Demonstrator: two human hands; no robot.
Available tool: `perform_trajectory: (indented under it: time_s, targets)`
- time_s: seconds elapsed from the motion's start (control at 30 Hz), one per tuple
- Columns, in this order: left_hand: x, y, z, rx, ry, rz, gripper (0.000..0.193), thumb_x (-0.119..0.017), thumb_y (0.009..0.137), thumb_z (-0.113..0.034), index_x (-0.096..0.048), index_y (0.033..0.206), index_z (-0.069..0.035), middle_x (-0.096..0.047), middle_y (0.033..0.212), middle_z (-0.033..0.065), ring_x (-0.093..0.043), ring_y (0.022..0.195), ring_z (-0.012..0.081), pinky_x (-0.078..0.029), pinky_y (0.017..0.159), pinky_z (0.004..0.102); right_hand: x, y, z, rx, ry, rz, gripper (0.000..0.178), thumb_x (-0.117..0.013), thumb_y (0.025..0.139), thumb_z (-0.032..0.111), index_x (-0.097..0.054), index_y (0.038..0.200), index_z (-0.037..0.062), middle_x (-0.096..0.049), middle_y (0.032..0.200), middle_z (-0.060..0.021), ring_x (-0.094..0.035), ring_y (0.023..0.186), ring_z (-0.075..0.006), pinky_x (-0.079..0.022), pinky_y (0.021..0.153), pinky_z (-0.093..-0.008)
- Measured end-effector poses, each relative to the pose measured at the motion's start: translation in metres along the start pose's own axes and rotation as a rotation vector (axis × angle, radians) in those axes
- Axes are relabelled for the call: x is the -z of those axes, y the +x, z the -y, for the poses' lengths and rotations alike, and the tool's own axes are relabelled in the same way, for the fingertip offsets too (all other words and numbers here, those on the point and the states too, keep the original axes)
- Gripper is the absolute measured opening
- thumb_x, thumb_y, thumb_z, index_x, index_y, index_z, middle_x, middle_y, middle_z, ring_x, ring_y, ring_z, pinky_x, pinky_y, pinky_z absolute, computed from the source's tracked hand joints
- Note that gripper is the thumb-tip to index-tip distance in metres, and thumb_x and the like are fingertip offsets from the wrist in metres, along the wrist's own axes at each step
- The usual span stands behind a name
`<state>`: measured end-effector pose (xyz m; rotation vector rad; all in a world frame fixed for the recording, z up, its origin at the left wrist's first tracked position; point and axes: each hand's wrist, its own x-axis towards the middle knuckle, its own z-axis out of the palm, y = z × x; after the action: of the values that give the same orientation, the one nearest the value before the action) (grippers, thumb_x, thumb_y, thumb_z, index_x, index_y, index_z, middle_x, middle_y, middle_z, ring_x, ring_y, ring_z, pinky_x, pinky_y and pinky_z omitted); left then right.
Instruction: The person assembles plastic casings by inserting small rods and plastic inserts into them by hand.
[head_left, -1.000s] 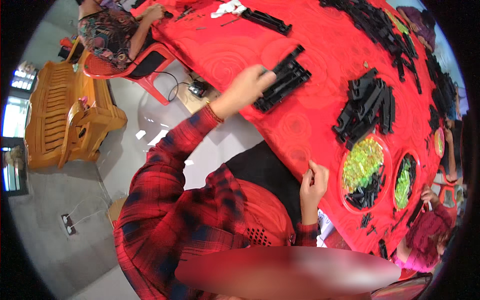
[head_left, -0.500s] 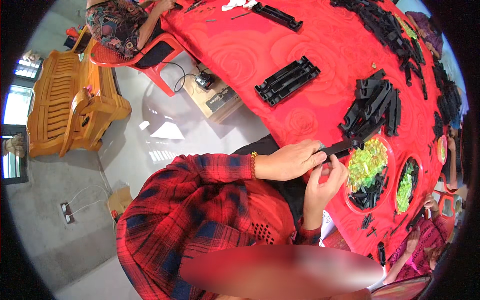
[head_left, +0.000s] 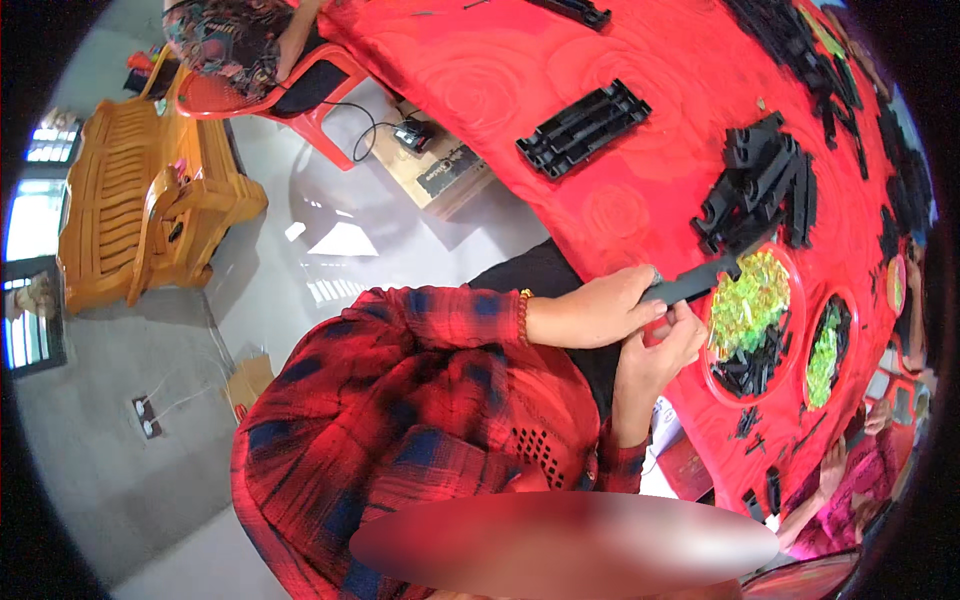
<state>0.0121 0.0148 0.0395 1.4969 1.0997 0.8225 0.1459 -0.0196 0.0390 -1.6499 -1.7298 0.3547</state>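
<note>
A long black plastic strip-shaped part (head_left: 692, 283) is held out over the red-covered table edge, pointing toward the pile of black parts. My left hand (head_left: 600, 308) grips its near end, thumb on top. Close beside it, my right hand (head_left: 662, 352) has its fingertips pinched at the part's lower edge; any small piece between them is too small to make out. Just right of my hands, a round red tray (head_left: 797, 368) holds yellow-green translucent bits (head_left: 748, 305) and small black pieces (head_left: 752, 368). Black channel-shaped parts (head_left: 765, 185) lie heaped beyond it.
Several black parts sit lined up in a block (head_left: 583, 130) on the red tablecloth (head_left: 610, 210). A second red tray (head_left: 852, 345) stands farther right. Other people sit around the table. Left are a red plastic chair (head_left: 335, 140), a cardboard box (head_left: 440, 180) and a wooden bench (head_left: 130, 200).
The view has shifted slightly, so the table things appear higher and farther right. The black part shows its broad face more now; both hands stay at it.
</note>
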Motion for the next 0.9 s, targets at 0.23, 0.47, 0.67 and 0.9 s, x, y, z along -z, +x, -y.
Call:
perform_trajectory:
  time_s: [0.23,0.47,0.67,0.9]
  targets:
    - [-0.002,0.001,-0.006,-0.009,0.021,0.004,0.031,-0.055,0.100,-0.028,-0.048,0.103,0.002,-0.054,0.097,0.0232,-0.057,0.092,0.0387,-0.046,0.080,0.0449,0.000,0.002,0.000,-0.078,0.045,-0.061,0.050,-0.072,0.079,0.005,-0.053,0.126,0.0030,-0.048,0.101,-0.0096,-0.045,0.090,-0.0237,-0.033,0.087,-0.0405]
    - [-0.010,0.003,-0.009,0.060,-0.029,0.036,0.028,-0.055,0.101,-0.026,-0.051,0.106,0.001,-0.056,0.094,0.0183,-0.058,0.087,0.0278,-0.046,0.078,0.0398,-0.001,-0.002,-0.009,-0.118,0.041,-0.118,0.045,-0.072,0.081,0.006,-0.055,0.122,0.0029,-0.051,0.097,-0.0105,-0.048,0.094,-0.0271,-0.034,0.088,-0.0422]
    - [-0.004,0.007,-0.003,0.108,-0.315,0.039,0.024,-0.048,0.105,-0.027,-0.055,0.111,-0.005,-0.054,0.087,-0.0012,-0.050,0.072,0.0045,-0.040,0.057,0.0222,0.021,0.006,0.002,-0.126,0.366,0.078,0.043,-0.067,0.081,-0.001,-0.062,0.123,0.0039,-0.055,0.100,-0.0074,-0.054,0.079,-0.0161,-0.045,0.077,-0.0313]
    - [0.006,0.010,-0.007,0.344,-0.807,0.085,0.033,-0.038,0.109,-0.035,-0.055,0.112,-0.008,-0.055,0.085,0.0006,-0.052,0.067,0.0080,-0.039,0.054,0.0222,0.029,0.009,0.005,-0.157,0.407,-0.099,0.030,-0.061,0.089,-0.003,-0.064,0.118,0.0025,-0.054,0.103,-0.0077,-0.056,0.087,-0.0148,-0.048,0.079,-0.0271]
